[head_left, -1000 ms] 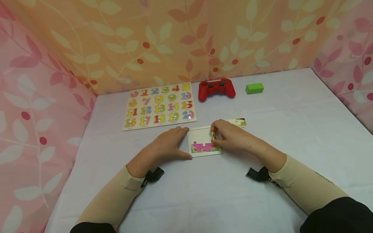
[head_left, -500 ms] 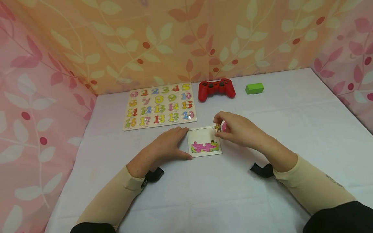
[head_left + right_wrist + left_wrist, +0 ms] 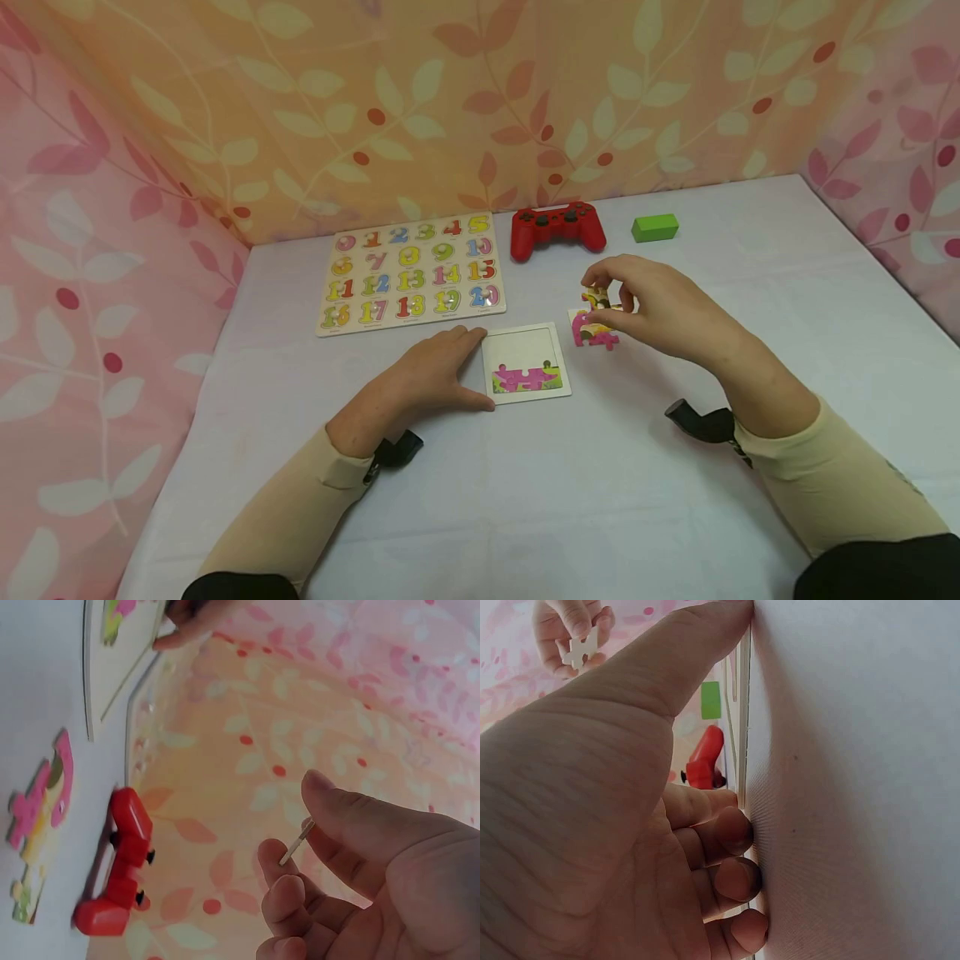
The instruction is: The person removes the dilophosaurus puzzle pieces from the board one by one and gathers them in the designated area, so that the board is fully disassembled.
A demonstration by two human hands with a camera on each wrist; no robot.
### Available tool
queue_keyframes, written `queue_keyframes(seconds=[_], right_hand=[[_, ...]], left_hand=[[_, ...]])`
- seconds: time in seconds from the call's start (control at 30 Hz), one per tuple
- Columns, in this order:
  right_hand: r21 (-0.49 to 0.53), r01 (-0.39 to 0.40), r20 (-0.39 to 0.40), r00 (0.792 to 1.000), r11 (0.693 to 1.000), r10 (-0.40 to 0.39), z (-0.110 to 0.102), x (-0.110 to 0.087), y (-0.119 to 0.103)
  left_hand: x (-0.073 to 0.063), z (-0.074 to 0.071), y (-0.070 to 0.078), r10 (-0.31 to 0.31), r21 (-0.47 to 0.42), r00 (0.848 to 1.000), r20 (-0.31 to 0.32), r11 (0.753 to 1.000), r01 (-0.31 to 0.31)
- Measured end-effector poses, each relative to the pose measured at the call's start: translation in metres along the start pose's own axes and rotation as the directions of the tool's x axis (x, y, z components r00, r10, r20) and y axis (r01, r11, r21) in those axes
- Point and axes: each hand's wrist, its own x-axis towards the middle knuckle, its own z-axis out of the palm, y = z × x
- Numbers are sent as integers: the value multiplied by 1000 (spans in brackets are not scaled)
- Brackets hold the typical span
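My left hand (image 3: 431, 371) rests at the left side of a small white puzzle tray (image 3: 521, 343), its thumb and a fingertip touching the tray's corners. Pink and green jigsaw pieces (image 3: 527, 380) line the bottom of the tray. To the right, my right hand (image 3: 667, 312) pinches a jigsaw piece (image 3: 596, 297) between thumb and fingers, in the air. In the right wrist view that puzzle piece (image 3: 297, 841) appears edge-on. Below it on the table lie joined loose pieces (image 3: 581, 328) in pink and yellow, partly covered by my hand in the head view.
A wooden number board (image 3: 412, 271) lies behind the left hand. Near the back edge of the white-covered table (image 3: 525, 500) are a red game controller (image 3: 558, 231) and a green block (image 3: 655, 227). Floral cloth (image 3: 480, 100) hangs behind and at both sides.
The right hand has moved from over the tray to the right and back, carrying the jigsaw piece. The loose pieces beside the tray have come more into view. The left hand stays put.
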Motion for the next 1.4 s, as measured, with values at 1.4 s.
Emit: queue_keyframes(seconds=[1.4], right_hand=[[-147,-352,437,815,924,380,-11,-7,88]], left_hand=[[2,1,-1,12,19,1000,-3,1000,-12]])
